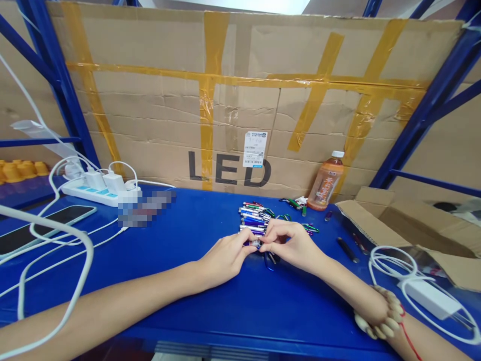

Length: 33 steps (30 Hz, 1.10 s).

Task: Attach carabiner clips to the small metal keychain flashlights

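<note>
Both my hands meet at the middle of the blue table [210,301]. My left hand [225,258] and my right hand [287,240] pinch one small purple keychain flashlight [254,243] between their fingertips. A dark carabiner loop [268,260] hangs below it onto the table. Just behind my fingers lies a pile of several small coloured flashlights [253,215] with carabiner clips. A beaded bracelet [378,316] and a red string are on my right wrist.
An orange drink bottle [325,181] stands at the back right. An open cardboard box [409,225] and a white charger with coiled cable [424,293] lie right. A power strip [99,193], a phone [41,228] and white cables are left. A taped cardboard wall [240,100] stands behind.
</note>
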Tool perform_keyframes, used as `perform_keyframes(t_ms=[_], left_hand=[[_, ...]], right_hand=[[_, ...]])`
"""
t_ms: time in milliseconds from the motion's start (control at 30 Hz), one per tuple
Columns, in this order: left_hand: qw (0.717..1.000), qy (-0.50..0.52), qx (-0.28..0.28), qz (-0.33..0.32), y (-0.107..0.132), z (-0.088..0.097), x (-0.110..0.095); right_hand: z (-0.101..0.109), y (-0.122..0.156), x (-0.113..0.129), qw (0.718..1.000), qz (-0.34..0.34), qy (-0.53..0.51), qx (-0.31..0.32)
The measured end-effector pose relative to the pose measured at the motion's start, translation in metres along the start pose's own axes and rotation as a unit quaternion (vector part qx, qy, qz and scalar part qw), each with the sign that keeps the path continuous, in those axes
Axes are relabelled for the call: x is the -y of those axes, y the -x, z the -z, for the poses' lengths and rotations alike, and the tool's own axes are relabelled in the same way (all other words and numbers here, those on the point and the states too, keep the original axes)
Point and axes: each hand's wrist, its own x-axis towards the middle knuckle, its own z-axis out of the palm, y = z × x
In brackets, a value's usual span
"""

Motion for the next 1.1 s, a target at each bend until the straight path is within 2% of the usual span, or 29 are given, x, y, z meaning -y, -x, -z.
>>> perform_keyframes(t_ms=[100,200,400,500,600,733,900,967,1100], left_hand=[[0.999,-0.021,-0.024,-0.006,0.000,-0.002,0.000],[0.997,-0.055,-0.051,-0.019,0.000,-0.003,0.000],[0.994,-0.074,-0.077,-0.028,-0.002,-0.003,0.000],[0.994,-0.064,-0.079,-0.032,-0.003,-0.002,-0.003],[0.996,-0.049,-0.069,0.004,-0.003,0.000,-0.006],[0.996,-0.013,-0.064,0.053,-0.005,0.001,-0.005],[0.997,0.030,-0.059,0.044,-0.005,-0.003,-0.001],[0.995,0.021,-0.083,0.041,-0.004,-0.004,-0.002],[0.976,-0.022,-0.205,0.074,-0.005,0.005,-0.010]], right_hand=[[-0.005,-0.001,0.005,0.993,-0.105,-0.045,-0.016],[-0.007,-0.002,0.008,0.974,-0.199,-0.109,0.006],[-0.006,-0.004,0.008,0.946,-0.290,-0.144,0.009],[-0.006,-0.004,0.007,0.947,-0.286,-0.149,-0.002],[-0.005,-0.005,0.006,0.955,-0.264,-0.138,-0.008],[-0.004,-0.007,0.004,0.958,-0.245,-0.141,0.048],[-0.006,-0.008,0.002,0.954,-0.225,-0.189,0.056],[-0.007,-0.008,0.003,0.958,-0.213,-0.181,0.062],[-0.003,-0.010,0.001,0.966,-0.189,-0.166,0.054]])
